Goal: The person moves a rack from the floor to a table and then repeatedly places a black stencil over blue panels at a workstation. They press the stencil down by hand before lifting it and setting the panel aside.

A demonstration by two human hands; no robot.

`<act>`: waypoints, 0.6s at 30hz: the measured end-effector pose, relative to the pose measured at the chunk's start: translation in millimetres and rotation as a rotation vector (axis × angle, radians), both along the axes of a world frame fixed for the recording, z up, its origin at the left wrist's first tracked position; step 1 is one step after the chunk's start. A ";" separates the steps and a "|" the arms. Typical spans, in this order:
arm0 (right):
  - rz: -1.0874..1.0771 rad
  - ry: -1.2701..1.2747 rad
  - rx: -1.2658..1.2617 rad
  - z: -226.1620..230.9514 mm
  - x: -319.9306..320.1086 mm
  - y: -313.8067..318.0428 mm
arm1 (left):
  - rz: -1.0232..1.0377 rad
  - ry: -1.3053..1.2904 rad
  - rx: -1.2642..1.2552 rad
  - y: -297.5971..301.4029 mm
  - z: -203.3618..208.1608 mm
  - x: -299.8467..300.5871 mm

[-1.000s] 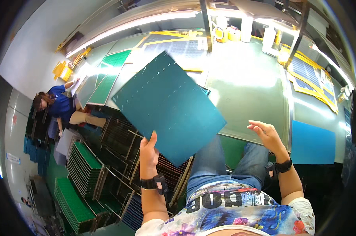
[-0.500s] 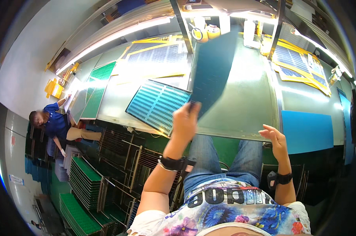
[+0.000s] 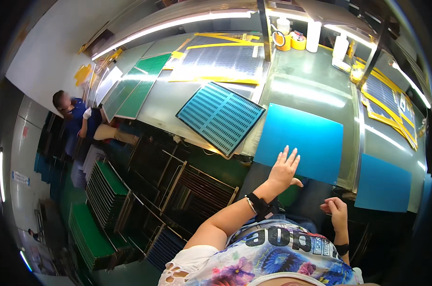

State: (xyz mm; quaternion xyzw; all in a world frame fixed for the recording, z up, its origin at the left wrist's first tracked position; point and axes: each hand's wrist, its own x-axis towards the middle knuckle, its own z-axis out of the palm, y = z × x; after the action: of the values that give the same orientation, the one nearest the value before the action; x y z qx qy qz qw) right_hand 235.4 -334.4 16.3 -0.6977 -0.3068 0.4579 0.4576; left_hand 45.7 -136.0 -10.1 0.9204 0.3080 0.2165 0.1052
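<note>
A plain blue sheet [image 3: 306, 128] lies flat on the bench before me, its near edge over the bench front. My left hand [image 3: 283, 170] is at the sheet's near left part, fingers stretched and apart, holding nothing; whether the fingertips press on it I cannot tell. To its left lies a light-blue panel with rows of dark slots and a dark frame [image 3: 220, 117], tilted on the bench. My right hand [image 3: 337, 212] hangs in front of the bench edge, below the sheet's right corner, fingers curled in with nothing visible in them.
Another blue sheet [image 3: 383, 186] lies to the right. Yellow-taped patterned panels [image 3: 220, 59] and green panels [image 3: 142, 86] lie further left. Tape rolls [image 3: 298, 40] and white bottles [image 3: 313, 37] stand at the back. Racks of green boards [image 3: 106, 183] and a person [image 3: 80, 117] are at left.
The blue sheet, raised in my left hand before, now lies on the bench and that hand has let go. My right hand's fingers have curled in. The view has shifted.
</note>
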 end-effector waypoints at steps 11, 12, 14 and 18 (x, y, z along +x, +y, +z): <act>0.348 -0.530 0.324 73.9 -73.8 122.4 | 1.045 -0.799 -1.193 64.5 -9.9 -172.3; 0.465 -0.595 0.399 75.0 -84.7 135.7 | 0.972 -0.833 -1.207 64.6 -10.3 -173.9; 0.658 -0.679 0.508 73.8 -108.5 160.4 | 0.859 -0.974 -1.206 63.3 -21.9 -176.9; 0.806 -0.834 0.653 51.4 -143.4 208.3 | 0.854 -1.149 -1.079 67.2 -35.4 -156.0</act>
State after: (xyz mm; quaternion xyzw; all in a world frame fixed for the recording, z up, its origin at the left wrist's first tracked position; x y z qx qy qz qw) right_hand 92.0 -126.0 67.8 -0.4724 -0.8181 0.1684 0.2814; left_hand -110.2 -68.9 -45.5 0.3023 0.5838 0.4905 0.5721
